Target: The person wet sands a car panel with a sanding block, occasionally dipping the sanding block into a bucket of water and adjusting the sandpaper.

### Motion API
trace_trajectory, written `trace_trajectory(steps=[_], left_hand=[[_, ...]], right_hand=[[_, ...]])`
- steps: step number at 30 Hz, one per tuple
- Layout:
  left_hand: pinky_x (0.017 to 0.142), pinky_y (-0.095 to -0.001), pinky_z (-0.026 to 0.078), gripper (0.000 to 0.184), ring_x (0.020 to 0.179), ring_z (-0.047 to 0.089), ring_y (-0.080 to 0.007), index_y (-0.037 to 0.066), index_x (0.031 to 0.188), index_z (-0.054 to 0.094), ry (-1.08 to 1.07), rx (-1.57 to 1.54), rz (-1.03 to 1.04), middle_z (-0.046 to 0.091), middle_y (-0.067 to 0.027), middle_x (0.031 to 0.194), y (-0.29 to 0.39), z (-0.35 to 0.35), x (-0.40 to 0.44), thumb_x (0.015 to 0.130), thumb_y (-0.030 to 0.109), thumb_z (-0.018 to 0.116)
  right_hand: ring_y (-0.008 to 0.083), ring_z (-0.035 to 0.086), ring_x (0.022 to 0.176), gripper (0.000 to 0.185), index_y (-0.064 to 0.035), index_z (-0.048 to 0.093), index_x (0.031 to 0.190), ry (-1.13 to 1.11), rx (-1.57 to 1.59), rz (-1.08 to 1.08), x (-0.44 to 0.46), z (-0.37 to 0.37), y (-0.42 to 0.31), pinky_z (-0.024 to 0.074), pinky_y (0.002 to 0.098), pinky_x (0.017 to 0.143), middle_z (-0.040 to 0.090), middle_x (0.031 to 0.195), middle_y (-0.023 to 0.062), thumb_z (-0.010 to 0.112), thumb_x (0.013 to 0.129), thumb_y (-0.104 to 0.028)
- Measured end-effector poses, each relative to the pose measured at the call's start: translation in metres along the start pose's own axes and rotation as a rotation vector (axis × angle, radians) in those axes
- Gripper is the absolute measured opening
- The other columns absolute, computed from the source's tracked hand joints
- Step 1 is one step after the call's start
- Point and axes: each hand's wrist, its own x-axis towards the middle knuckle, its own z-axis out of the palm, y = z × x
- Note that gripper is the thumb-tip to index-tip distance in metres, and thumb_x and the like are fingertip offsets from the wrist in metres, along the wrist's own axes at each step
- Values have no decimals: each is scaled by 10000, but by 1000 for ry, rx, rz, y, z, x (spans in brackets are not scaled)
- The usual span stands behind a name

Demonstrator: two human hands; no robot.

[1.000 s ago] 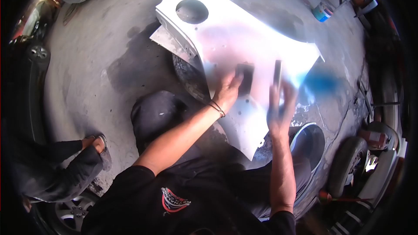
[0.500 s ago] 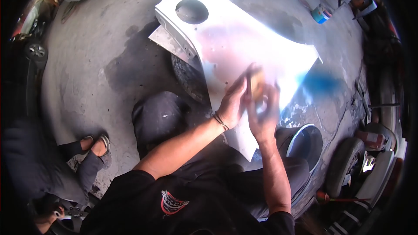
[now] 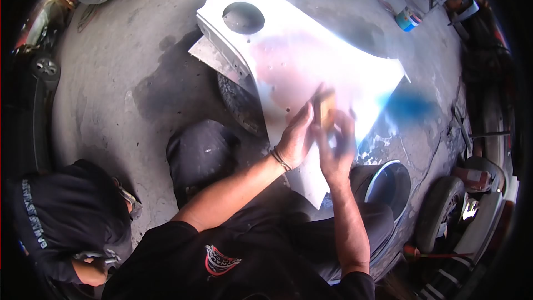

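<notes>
Both my hands are together over the lower part of a white car body panel [image 3: 333, 50]. Between them is a small yellow-brown block with a dark side face, apparently a sanding block [image 3: 327, 110]. My left hand [image 3: 295, 136] grips it from the left, thumb up, with a band around the wrist. On the right side, my right hand [image 3: 337, 147] has its fingers curled on the block, slightly blurred. The panel has a round hole near its far end and pinkish, sanded-looking patches in the middle. It rests partly over a tire [image 3: 239, 100].
A dark bucket [image 3: 397, 189] stands by my right knee. To the left, a co-worker in a black shirt [image 3: 72, 211] bends low. A paint can [image 3: 408, 19] sits at the far right; a wheel [image 3: 441, 214] and car parts line the right side.
The co-worker at left has bent down, so the back now shows where legs and sandals were seen. My hands and the block stay nearly in place; the view has shifted slightly.
</notes>
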Motion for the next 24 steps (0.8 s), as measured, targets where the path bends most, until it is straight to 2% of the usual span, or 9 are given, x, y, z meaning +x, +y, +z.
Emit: trace_trajectory(steps=[3,6,10,17,19,24], left_hand=[[1204,-439,396,705,1413,491,-213,103,1710,245,-80,57,-2,486,-68,1561,0,-6,3,1155,507,406],[1180,-430,416,728,1406,497,-219,107,1710,240,-66,88,43,499,-75,1546,-3,-10,6,1145,527,424],[1190,-438,400,738,1407,497,-228,107,1709,242,-8,4,-15,516,-88,1525,4,-9,9,1140,533,439],[1194,-446,393,761,1402,503,-233,100,1711,236,-54,47,4,516,-89,1529,2,-14,13,1133,545,454],[1248,-398,348,745,1508,415,-205,97,1735,204,-75,-211,-52,327,-60,1756,5,-15,11,1137,378,547],[1232,-392,363,796,1501,409,-193,101,1739,190,-103,-146,-2,331,-52,1751,0,-10,12,1115,387,593]], right_hand=[[260,621,1293,426,-5,579,1371,15,75,34,2,1,1,578,414,1032,600,1388,124,759,989,-56],[265,628,1291,462,-13,577,1403,-22,30,38,6,0,2,585,415,1019,596,1403,132,770,988,-77],[273,645,1266,488,-18,579,1421,-4,38,16,6,3,10,594,409,1000,594,1404,137,781,984,-94],[281,666,1218,470,-7,579,1395,-28,25,10,10,3,20,602,397,968,595,1393,143,782,980,-95],[284,667,1219,476,-4,578,1399,-20,35,-3,10,4,23,603,397,966,594,1395,145,783,979,-98],[288,661,1248,498,2,575,1422,-36,21,40,14,0,12,602,402,962,601,1407,159,778,988,-136]])
